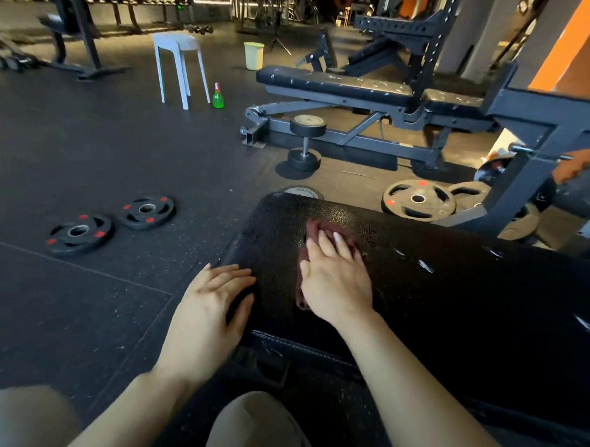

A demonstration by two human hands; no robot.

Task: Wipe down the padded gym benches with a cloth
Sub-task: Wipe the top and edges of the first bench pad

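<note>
your right hand [335,279] lies flat on a dark red cloth [315,236], fingers straight and close together, pressing it onto the top of the near padded bench [452,297]. the cloth sits near the bench's far-left end, bunched ahead of your fingertips, with a strip showing along the thumb side of your hand. the black pad around it looks wet and speckled (glints of light further right on the surface).

your left hand [212,307] rests on the bench's left edge, fingers spread and relaxed over the corner, holding nothing.

a second padded bench [333,81] stands further off, its black top scuffed with pale marks, well apart from the cloth. a dumbbell [305,142] stands on end beside its frame.

on the floor to your left: two black weight plates [111,222] with red marks, near each other. further back, a green spray bottle [218,97] just beside a white stool [178,66], and a yellow bin [253,55] beyond. more plates [418,200] lie right of the near bench's far end.
</note>
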